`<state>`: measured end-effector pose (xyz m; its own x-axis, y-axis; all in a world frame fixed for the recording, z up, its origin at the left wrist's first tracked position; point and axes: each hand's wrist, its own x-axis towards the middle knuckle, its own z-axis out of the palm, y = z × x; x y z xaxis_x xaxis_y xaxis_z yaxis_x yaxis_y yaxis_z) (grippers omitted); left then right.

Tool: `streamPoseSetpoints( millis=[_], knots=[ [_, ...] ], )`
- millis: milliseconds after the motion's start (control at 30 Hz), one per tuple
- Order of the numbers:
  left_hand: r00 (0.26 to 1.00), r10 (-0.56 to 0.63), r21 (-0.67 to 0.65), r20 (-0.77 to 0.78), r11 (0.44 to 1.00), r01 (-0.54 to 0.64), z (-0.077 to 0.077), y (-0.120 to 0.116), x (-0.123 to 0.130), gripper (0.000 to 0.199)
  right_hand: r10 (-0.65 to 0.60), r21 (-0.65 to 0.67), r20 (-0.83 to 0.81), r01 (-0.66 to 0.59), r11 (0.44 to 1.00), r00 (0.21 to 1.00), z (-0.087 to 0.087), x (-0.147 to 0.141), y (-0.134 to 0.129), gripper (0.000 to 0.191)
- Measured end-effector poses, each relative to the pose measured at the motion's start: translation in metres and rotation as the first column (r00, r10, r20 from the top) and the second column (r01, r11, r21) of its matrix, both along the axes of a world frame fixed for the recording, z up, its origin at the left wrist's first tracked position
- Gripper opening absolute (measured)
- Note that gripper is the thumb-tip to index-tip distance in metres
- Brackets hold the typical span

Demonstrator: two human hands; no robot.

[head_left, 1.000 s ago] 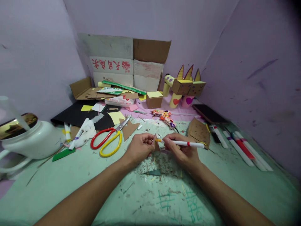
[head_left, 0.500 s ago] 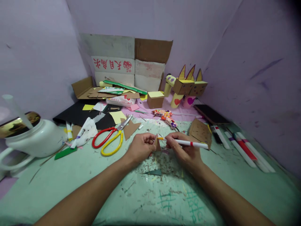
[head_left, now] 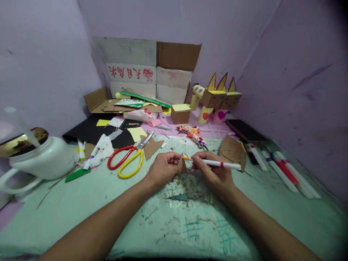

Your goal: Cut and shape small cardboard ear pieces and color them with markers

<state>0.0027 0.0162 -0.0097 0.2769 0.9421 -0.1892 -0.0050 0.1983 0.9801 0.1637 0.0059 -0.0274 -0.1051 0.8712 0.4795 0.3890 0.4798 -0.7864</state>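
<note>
Between the fingers of my left hand (head_left: 165, 168) a small brown cardboard triangle (head_left: 182, 165) stands with its tip up. My right hand (head_left: 213, 170) is closed round a white marker (head_left: 224, 165) with a red band. The marker's orange tip lies at the upper edge of the triangle, from the right; whether it touches cannot be told. A dark green pointed scrap (head_left: 179, 197) lies on the table below both hands. To the left are scissors (head_left: 130, 158) with one red and one yellow handle, beside a brown cardboard piece (head_left: 152, 146).
A white mug (head_left: 43, 161) stands at the left. Behind are a small cardboard box (head_left: 181, 116), paper animal figures (head_left: 214, 99) and a large opened carton (head_left: 133, 74). Several markers (head_left: 285, 170), a dark flat device (head_left: 244, 130) and a cardboard scrap (head_left: 232, 153) lie at the right.
The view has shifted slightly. Both hands keep nearly the same pose, with the marker tip still near the triangle's upper part.
</note>
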Motion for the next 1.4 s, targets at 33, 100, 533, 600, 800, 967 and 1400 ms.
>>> streamPoseSetpoints(
  millis=[33, 100, 533, 600, 800, 967, 1400],
  knots=[
    [1.000, 0.000, 0.001, -0.001, 1.000, 0.000, -0.0001, 0.0001, -0.0002, 0.020, -0.002, 0.005, 0.001, 0.002, 1.000, 1.000, -0.0002, -0.0001, 0.0003, 0.019],
    [1.000, -0.001, 0.003, -0.001, 1.000, 0.001, -0.0002, 0.0005, -0.0005, 0.019, 0.007, -0.001, 0.003, -0.007, 1.000, 1.000, 0.0002, -0.0006, 0.0002, 0.018],
    [0.998, -0.035, -0.018, -0.043, 0.999, 0.035, 0.0007, 0.0011, -0.0024, 0.024, 0.019, -0.074, -0.034, -0.021, 0.997, 0.999, -0.0004, -0.0014, 0.0002, 0.021],
    [0.998, -0.036, -0.029, -0.050, 0.999, 0.035, 0.0004, 0.0012, -0.0020, 0.026, -0.005, -0.074, -0.048, 0.001, 0.997, 0.999, -0.0007, -0.0015, 0.0010, 0.020],
    [0.997, -0.061, -0.008, -0.047, 0.998, 0.061, -0.0026, 0.0026, -0.0036, 0.029, 0.094, -0.121, -0.025, -0.096, 0.988, 0.995, 0.0004, -0.0019, -0.0017, 0.023],
    [0.996, -0.063, -0.006, -0.056, 0.998, 0.063, -0.0048, 0.0034, -0.0047, 0.030, 0.085, -0.145, -0.055, -0.093, 0.985, 0.995, -0.0010, -0.0020, -0.0018, 0.024],
    [0.999, -0.031, -0.018, -0.039, 0.999, 0.030, -0.0034, 0.0032, -0.0030, 0.026, 0.127, -0.182, -0.014, -0.127, 0.975, 0.992, 0.0026, -0.0039, -0.0027, 0.026]
  ],
)
